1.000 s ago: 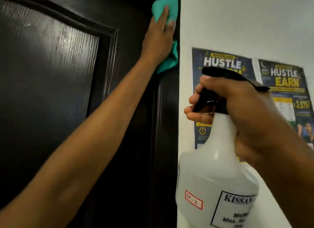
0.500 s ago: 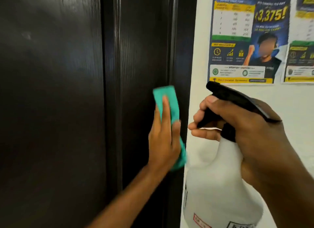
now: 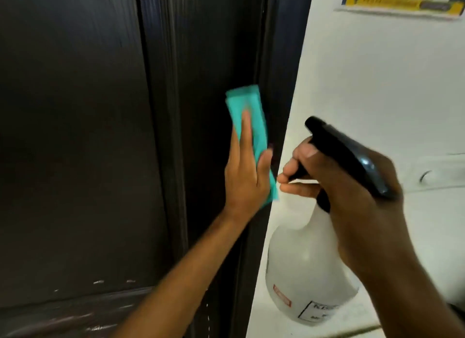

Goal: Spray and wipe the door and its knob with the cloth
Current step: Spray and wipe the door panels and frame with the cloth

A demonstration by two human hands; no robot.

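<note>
— What's nearest to you?

— The right hand (image 3: 352, 199), low on the right side. Its grip is curled round the black trigger head (image 3: 347, 156) of a spray bottle (image 3: 302, 267). The forefinger lies along the top of the nozzle, and the other fingers (image 3: 297, 189) are hooked under it by the trigger. The bottle is white and cloudy, hanging upright below the hand, with a small red label and a black-edged white label low on its body. The print on them is too blurred to read.

— And the other hand?

— The left hand (image 3: 247, 176) reaches up from the lower middle. Its grip is flat: straight fingers press a folded teal cloth (image 3: 251, 116) against the door (image 3: 88, 136). The cloth sits on the door's right-hand upright strip, just beside the dark frame (image 3: 281, 73). It sticks out above the fingertips and shows again below the thumb.

— The two hands, are they close?

— Near, but apart. The right hand's fingertips come just beside the cloth's lower edge.

— What about the door itself?

— Dark brown, wood-grained, with a sunken panel to the left and pale smears near its bottom. I can't see a knob from here.

— Farther back?

— A white wall (image 3: 377, 73) right of the frame, with the bottom edge of a yellow and blue poster (image 3: 402, 2) at the top.
</note>
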